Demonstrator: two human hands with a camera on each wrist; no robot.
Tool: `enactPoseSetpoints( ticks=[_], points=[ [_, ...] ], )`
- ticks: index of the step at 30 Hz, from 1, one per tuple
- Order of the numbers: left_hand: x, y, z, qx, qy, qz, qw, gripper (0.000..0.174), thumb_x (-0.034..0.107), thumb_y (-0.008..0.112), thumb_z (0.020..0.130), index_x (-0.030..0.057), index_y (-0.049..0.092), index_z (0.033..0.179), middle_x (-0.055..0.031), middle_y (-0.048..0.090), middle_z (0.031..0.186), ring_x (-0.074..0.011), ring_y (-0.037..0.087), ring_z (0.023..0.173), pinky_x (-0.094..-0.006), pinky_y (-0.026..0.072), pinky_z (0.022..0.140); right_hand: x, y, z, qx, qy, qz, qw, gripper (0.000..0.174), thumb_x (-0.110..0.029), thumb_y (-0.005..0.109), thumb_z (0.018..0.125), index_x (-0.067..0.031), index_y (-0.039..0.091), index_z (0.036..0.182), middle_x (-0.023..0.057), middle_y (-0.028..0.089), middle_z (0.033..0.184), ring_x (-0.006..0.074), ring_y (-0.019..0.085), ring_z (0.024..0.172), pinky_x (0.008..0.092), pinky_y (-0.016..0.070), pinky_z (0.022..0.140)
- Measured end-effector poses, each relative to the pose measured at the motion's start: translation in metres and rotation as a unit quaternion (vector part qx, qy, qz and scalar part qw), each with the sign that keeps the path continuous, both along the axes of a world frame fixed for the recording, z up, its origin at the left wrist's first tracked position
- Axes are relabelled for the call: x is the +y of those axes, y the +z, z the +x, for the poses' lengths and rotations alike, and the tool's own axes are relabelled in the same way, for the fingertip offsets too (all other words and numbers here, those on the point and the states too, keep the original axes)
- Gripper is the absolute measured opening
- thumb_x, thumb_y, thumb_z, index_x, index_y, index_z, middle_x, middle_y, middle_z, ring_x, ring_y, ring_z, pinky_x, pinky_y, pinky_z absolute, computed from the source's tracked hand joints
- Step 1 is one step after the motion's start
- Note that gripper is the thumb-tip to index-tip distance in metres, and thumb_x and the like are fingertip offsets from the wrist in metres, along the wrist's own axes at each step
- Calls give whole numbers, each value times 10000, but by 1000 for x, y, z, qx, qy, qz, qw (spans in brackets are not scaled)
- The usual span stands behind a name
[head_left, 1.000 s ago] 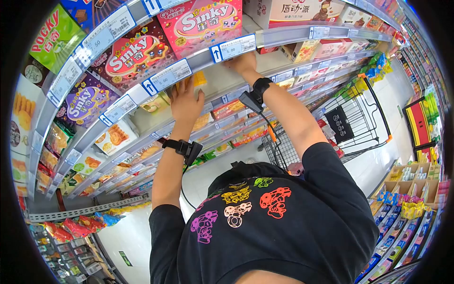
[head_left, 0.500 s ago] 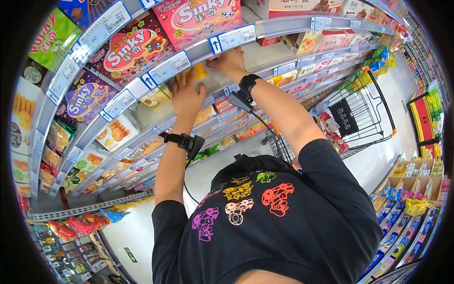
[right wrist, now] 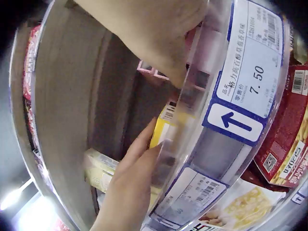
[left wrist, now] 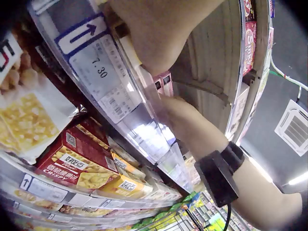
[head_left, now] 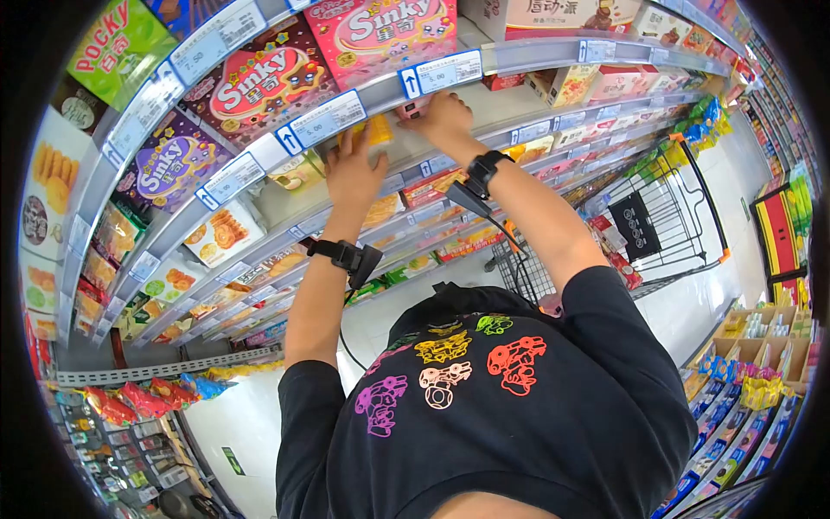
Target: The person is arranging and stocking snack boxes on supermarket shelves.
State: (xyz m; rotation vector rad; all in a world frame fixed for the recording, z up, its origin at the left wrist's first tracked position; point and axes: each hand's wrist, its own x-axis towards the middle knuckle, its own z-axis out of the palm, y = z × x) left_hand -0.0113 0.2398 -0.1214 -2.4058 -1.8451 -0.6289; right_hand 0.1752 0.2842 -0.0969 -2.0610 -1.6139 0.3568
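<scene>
Both hands reach onto a shelf below a row of Sinky boxes. My left hand (head_left: 354,177) has its fingers extended against a yellow box (head_left: 376,131), which the right wrist view shows beside those fingers. My right hand (head_left: 445,121) is bent over small pink boxes (head_left: 412,109), its thumb on the near side and its fingers partly hidden. The ends of the pink boxes (right wrist: 147,68) appear beyond the right hand (right wrist: 159,36) in the right wrist view. A pale yellow-green box (right wrist: 100,168) lies beside the left hand (right wrist: 127,190).
A clear shelf lip with price labels (head_left: 322,121) runs along the front. Sinky boxes (head_left: 264,86) stand on the tier above. Red snack boxes (left wrist: 77,159) fill a lower tier. A shopping cart (head_left: 683,221) stands in the aisle to the right.
My right hand has shifted left along the shelf, closer to the left hand, and the pink boxes under it now show. The left hand stays by the yellow box.
</scene>
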Motion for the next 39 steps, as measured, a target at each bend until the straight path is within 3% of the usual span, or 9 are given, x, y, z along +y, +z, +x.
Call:
enactPoseSetpoints(
  ticks=[3,7,11,15,18,24,27,34,39],
  points=[
    [-1,-3,0,-1,19,14,1000,671,394,576,817,218,336,1419,-129,356,1431,-409,408,1214,-463,348,1023,-19,-8,0,-74,-30,144,986,943,-548,801,530,53,417,1146,222,508,1127,352,505,1061,415,426,888],
    [5,-11,-6,-25,-2,46,999,721,394,565,833,69,288,1414,-223,359,1392,-412,409,1212,-456,346,1024,-61,1,-9,-88,80,391,913,651,-283,741,683,89,418,1109,249,499,1066,406,481,1019,464,423,849],
    [-4,2,-15,-98,-26,37,994,682,359,537,864,-33,296,1368,-295,370,1342,-431,412,1202,-459,334,1028,-63,-1,-40,-4,241,349,906,601,-196,704,701,46,435,1181,220,520,1033,391,507,969,482,435,839],
    [-2,4,-27,-229,-47,42,971,574,293,495,894,-61,342,1319,-330,403,1286,-448,417,1187,-454,351,1005,-38,-5,-62,-71,261,347,898,602,-238,699,698,-19,455,1203,216,510,1108,405,493,1023,483,421,880],
    [-2,-2,-28,-257,-75,63,961,493,251,476,903,-53,400,1283,-311,453,1246,-437,451,1151,-440,386,967,-30,-5,-78,-162,256,219,928,597,-250,701,690,-20,475,1193,228,503,1124,402,480,1058,499,409,884],
    [-32,-1,-58,-224,-75,144,961,318,154,562,824,22,568,1113,-175,586,1109,-371,537,1029,-436,439,891,-33,-11,-89,-136,309,302,892,632,-334,685,716,-33,480,1232,252,488,1150,447,460,1070,516,390,897],
    [-37,2,-77,-208,-29,164,964,274,103,589,784,31,594,1049,-160,610,1048,-362,541,1005,-431,444,869,-27,-17,-92,-166,269,233,920,650,-385,667,729,-42,477,1248,252,466,1197,458,440,1106,524,383,905],
    [-33,7,-84,-179,132,267,938,721,241,780,673,-64,379,1189,-211,474,1038,-390,439,1027,-452,379,891,-13,-19,-105,-186,167,118,961,716,-498,666,721,-41,493,1245,216,467,1262,430,397,1191,523,429,888],
    [-18,6,-81,-189,172,243,936,884,288,831,608,-93,304,1207,-271,428,1131,-430,409,1077,-482,357,920,4,-23,-103,-164,198,49,965,763,-554,675,686,-44,512,1229,202,478,1269,403,419,1182,481,450,872]
  ],
)
